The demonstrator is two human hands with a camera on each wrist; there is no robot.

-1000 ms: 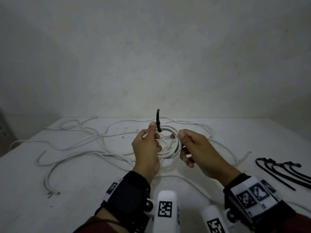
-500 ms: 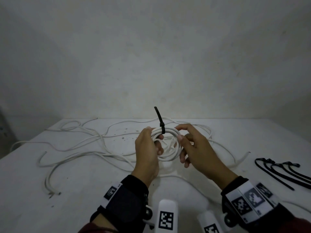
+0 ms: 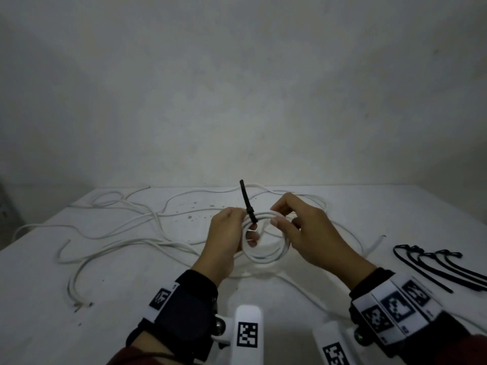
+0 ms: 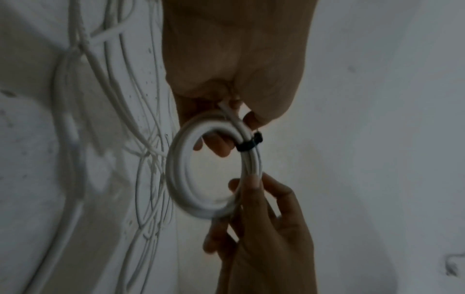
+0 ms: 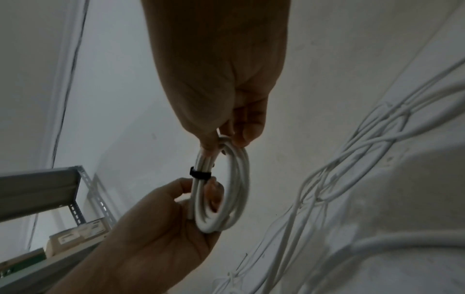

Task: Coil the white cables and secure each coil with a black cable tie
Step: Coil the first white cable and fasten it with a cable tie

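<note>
Both hands hold one white coil point(image 3: 263, 243) above the tabletop point(image 3: 131, 299): the left hand point(image 3: 224, 241) grips its left side, thumb beside the black cable tie point(image 3: 249, 206), while the right hand point(image 3: 303, 233) pinches the coil's far right rim. Since a second ago the right hand has moved up from the lower rim, and the tie's tail leans left, cinched round the strands, so this coil looks nearly secured. Loose cables point(image 3: 118, 233) sprawl left of the hands; spare ties point(image 3: 434, 267) lie to the right. No readable writing shows; the wristbands carry only square coded markers.
</note>
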